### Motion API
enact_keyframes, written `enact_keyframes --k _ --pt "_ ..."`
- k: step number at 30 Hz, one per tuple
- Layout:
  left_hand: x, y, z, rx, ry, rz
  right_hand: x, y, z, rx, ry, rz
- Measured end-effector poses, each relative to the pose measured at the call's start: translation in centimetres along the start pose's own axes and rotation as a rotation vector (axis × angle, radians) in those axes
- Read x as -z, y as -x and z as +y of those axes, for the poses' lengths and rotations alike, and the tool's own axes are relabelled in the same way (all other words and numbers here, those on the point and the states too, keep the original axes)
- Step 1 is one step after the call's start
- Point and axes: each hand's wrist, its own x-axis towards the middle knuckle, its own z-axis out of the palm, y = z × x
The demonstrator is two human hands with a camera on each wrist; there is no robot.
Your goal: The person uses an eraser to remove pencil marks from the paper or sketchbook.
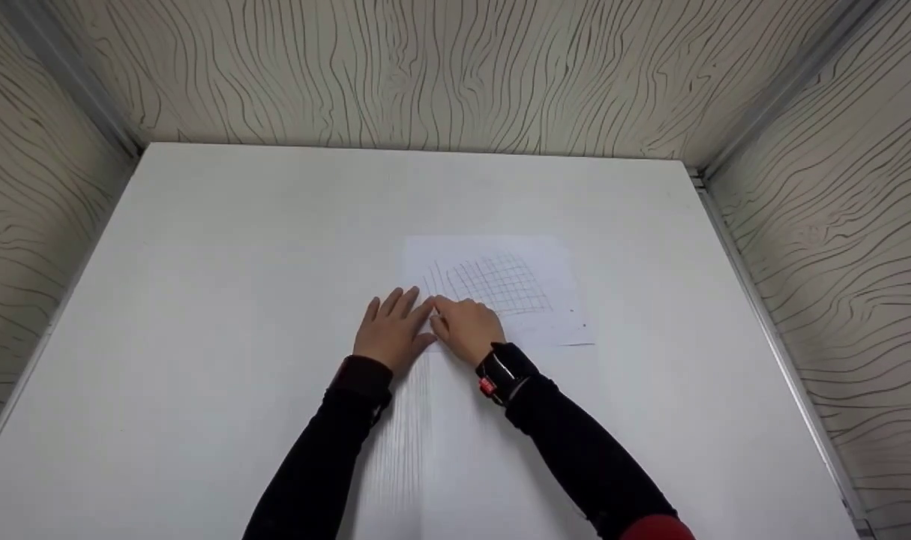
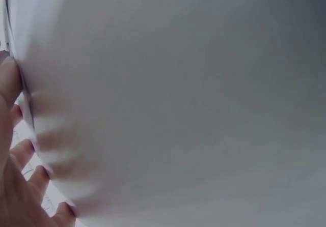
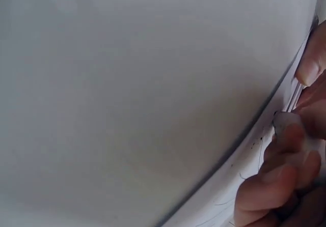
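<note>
A white sheet of paper (image 1: 530, 330) with a hand-drawn grid of thin lines lies on the white table. My left hand (image 1: 392, 330) rests with spread fingers at the sheet's lower left edge. Beside it, my right hand (image 1: 470, 326) is curled over the left part of the drawing, close to the left index finger. In the right wrist view the right fingers (image 3: 270, 186) grip a small whitish block, apparently an eraser (image 3: 288, 119), mostly hidden by the hand. The left fingers (image 2: 38, 178) touch the sheet in the left wrist view.
The white table (image 1: 238, 240) extends around the sheet on all sides. Wood-patterned panels (image 1: 425, 75) rise behind and at both sides. Several small dark specks lie on the right part of the paper.
</note>
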Motion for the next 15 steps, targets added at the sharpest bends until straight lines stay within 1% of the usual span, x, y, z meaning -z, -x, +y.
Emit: enact_keyframes --k 2,4,8,10,12,15 --pt "0.0 0.1 0.0 -0.006 -0.001 0.004 -0.1 0.1 0.4 0.007 0.008 0.002" --pt "0.0 0.0 0.0 -0.004 -0.008 0.0 0.3 0.2 1.3 0.009 0.007 -0.007" --pt "0.1 -0.4 0.1 0.012 -0.026 -0.01 1.5 0.7 3.7 -0.061 0.004 -0.037" --pt "0.1 -0.5 0.2 0.011 -0.034 -0.007 2.0 0.9 4.3 -0.103 -0.003 -0.051" --pt "0.1 -0.6 0.3 0.011 -0.033 -0.008 2.1 1.0 4.1 -0.098 -0.023 -0.069" --pt "0.0 -0.6 0.4 0.01 -0.024 -0.024 1.9 0.9 2.9 -0.022 -0.086 -0.131"
